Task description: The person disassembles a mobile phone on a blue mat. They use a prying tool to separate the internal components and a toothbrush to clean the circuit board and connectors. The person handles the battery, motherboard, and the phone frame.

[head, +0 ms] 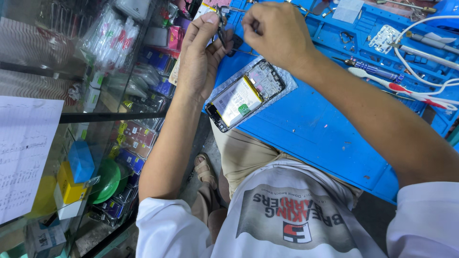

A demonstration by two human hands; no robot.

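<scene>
Hands meet above opened phone (245, 95), which lies back-off, battery showing, on a grey pad at the near-left edge of blue work mat (325, 129). Left hand (201, 57) pinches a small dark part (224, 29) between thumb and fingers. Right hand (277, 33) is clenched beside it; contents unclear. Toothbrush (382, 81), white cables further right.

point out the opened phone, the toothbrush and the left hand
opened phone (245, 95): head view, on the pale battery in its open back
toothbrush (382, 82): head view, on the white handle, right of the phone
left hand (200, 55): head view, on the back of the hand, above the phone
</scene>
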